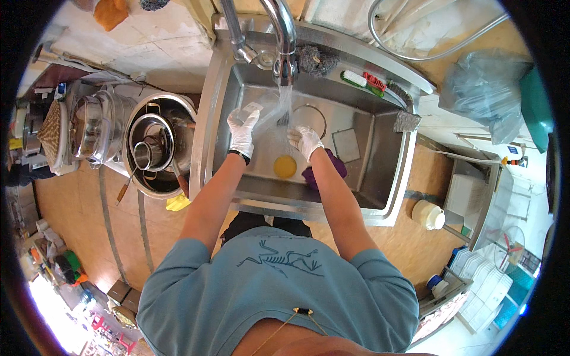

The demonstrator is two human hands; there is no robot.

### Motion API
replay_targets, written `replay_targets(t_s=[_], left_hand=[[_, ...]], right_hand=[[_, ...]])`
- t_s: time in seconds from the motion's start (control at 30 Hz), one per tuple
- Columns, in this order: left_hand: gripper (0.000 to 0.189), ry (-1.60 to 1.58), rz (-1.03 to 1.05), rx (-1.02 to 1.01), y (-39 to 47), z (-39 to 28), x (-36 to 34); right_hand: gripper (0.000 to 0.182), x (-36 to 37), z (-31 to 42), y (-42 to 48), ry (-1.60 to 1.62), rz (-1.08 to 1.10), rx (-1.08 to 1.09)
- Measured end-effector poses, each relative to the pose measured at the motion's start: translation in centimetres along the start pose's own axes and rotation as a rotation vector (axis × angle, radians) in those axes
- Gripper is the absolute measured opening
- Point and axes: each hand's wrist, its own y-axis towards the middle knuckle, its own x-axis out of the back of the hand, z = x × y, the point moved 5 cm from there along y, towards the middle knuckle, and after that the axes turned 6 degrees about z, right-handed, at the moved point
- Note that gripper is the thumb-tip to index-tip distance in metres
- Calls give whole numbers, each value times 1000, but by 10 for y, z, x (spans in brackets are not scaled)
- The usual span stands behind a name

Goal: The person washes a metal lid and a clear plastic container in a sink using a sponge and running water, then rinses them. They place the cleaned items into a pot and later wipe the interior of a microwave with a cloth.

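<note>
Water runs from a chrome faucet [285, 66] into a stainless steel sink [267, 189]. My left hand [242, 132], in a whitish glove, grips a clear, see-through object [254, 108] left of the stream; its exact kind is hard to make out. Just right of the water is my right hand [305, 141], also gloved, with fingers curled; whether it holds anything cannot be told. A yellow round thing [285, 166] lies on the sink floor between my arms. Purple cloth [337, 163] lies partly under my right forearm. A rectangular piece [346, 145] and a thin ring [324, 119] lie farther right.
Steel wool [317, 61], brushes [354, 78] and a grey scouring pad [406, 122] rest along the sink's back and right ledge. At left stands a large metal pot [129, 155] holding nested pans. A cream jug [427, 215] is on the floor at right.
</note>
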Motion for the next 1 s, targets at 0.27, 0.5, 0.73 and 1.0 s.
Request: replay_targets(t_s=[0.27,0.5,0.73,1.0], left_hand=[[89,1371,91,-378,-42,-93,-59],[97,878,47,-609,-38,-67,-51],[89,599,104,-371,-57,-4,-65],[42,698,423,-275,-41,-12,-67]], right_hand=[[26,18,-21,-2,25,19,-15],[47,-35,-21,-23,148,284,-44],[59,-82,15,-54,229,386,144],[48,-49,37,-53,124,250,86]])
